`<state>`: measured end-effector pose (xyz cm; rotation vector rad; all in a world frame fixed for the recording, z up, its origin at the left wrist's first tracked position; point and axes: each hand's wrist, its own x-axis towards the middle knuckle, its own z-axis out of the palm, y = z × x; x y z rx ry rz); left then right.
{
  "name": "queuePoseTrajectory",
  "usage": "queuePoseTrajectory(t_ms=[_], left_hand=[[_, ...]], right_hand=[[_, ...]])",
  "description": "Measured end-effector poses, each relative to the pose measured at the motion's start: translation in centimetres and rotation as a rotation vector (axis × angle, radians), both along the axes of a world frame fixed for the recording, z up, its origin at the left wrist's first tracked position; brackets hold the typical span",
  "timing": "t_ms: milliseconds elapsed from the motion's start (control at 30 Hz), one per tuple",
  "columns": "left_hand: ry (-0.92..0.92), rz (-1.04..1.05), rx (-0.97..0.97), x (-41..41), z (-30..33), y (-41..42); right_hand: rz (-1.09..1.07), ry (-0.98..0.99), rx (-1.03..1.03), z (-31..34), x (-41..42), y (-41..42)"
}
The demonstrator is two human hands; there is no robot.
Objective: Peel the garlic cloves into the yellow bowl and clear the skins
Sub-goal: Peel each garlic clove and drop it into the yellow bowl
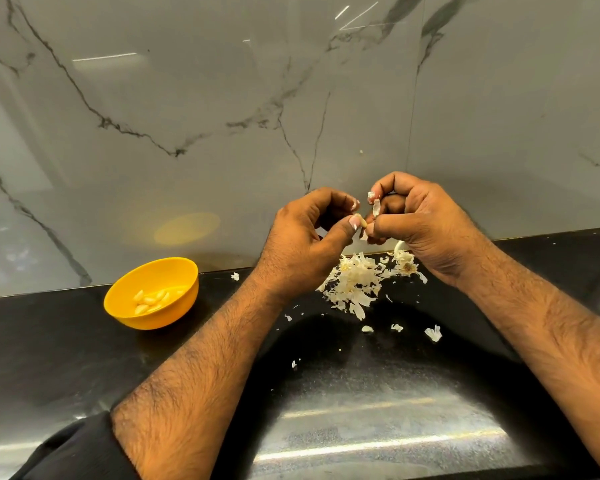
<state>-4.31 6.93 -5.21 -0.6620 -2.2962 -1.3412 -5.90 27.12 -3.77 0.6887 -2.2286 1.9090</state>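
Note:
Both hands are raised above the black counter, close together. My left hand (305, 237) pinches a small garlic clove (362, 221) between thumb and fingers. My right hand (426, 220) pinches a strip of papery skin (376, 206) that hangs off the clove. Below them lies a pile of white garlic skins (355, 282), with a garlic root end (407, 267) at its right. The yellow bowl (125, 299) stands on the counter at the left and holds several peeled cloves (151, 301).
Loose skin flakes (433, 332) are scattered over the black counter (84, 358) in front of the pile. A grey marble backsplash (222, 116) rises right behind the counter. A dark sleeve (73, 452) shows at the lower left.

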Motion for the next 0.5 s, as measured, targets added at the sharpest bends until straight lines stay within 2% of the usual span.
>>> queuePoseTrajectory(t_ms=[200, 500], left_hand=[[-0.031, 0.028, -0.053, 0.13, 0.07, 0.27], [-0.184, -0.045, 0.225, 0.04, 0.08, -0.09]], right_hand=[[0.010, 0.056, -0.048, -0.02, 0.27, -0.45], [0.028, 0.022, -0.018, -0.05, 0.14, 0.24]])
